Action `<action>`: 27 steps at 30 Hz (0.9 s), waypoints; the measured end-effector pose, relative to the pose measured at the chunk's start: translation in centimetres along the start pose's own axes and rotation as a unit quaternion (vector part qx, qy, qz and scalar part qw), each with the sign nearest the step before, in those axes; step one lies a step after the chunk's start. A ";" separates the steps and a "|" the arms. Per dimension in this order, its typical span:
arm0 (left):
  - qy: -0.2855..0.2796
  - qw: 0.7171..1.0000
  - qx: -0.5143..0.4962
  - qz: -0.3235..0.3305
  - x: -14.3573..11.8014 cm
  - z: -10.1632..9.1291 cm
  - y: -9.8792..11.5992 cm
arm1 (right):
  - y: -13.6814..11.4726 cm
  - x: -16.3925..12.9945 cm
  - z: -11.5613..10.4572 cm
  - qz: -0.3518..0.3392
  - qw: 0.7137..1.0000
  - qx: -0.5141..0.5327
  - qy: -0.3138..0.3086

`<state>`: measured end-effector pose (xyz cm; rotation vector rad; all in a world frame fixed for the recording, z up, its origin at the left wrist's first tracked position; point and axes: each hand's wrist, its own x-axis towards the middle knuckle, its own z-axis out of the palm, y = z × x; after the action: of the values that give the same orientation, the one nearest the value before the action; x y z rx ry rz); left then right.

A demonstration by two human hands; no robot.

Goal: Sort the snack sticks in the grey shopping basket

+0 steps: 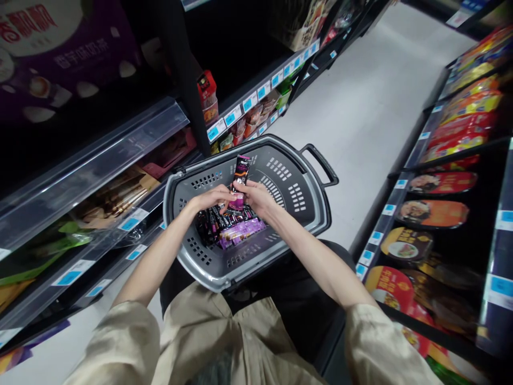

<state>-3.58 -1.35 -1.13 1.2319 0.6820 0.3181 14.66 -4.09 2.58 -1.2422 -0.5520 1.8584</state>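
Observation:
A slim black-and-purple packet [241,169] is held upright above the shopping basket [276,144]. My right hand [259,197] grips it from the right, with the thumb across its front. From the left, my left hand [214,198] has its fingers closed at the packet's lower edge. Beneath both hands, several dark stick packets [208,227] lie in a pile in the grey, slotted basket. Purple packets [242,232] lie in a row along the near side of that pile. The wrists hide part of the basket's inside.
Shelving with price labels [250,100] runs along the left, close to the basket rim. On the right, another shelf holds bowl-shaped packs [433,213] and bagged goods [460,125]. A pale floor aisle [360,91] stretches ahead. The basket's black handle [320,163] sticks out to the right.

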 end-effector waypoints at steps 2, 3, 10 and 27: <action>0.001 1.000 -0.001 0.007 0.0 0.0 -0.1 | 0.0 -0.2 0.2 0.006 1.000 -0.004 -0.017; 0.006 1.000 -0.007 0.013 0.0 0.0 -0.1 | 0.1 -0.3 0.3 0.009 1.000 -0.008 -0.029; 0.046 0.998 -0.014 0.041 0.2 0.1 -0.3 | 0.1 -0.5 0.6 0.000 1.000 -0.015 -0.022; 0.126 0.986 -0.023 0.108 0.6 0.4 0.2 | -0.9 0.1 -0.1 -0.019 0.999 -0.027 -0.011</action>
<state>-2.86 -1.21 -1.04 1.2348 0.7530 0.6760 15.11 -3.51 3.11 -1.2393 -0.6371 1.8391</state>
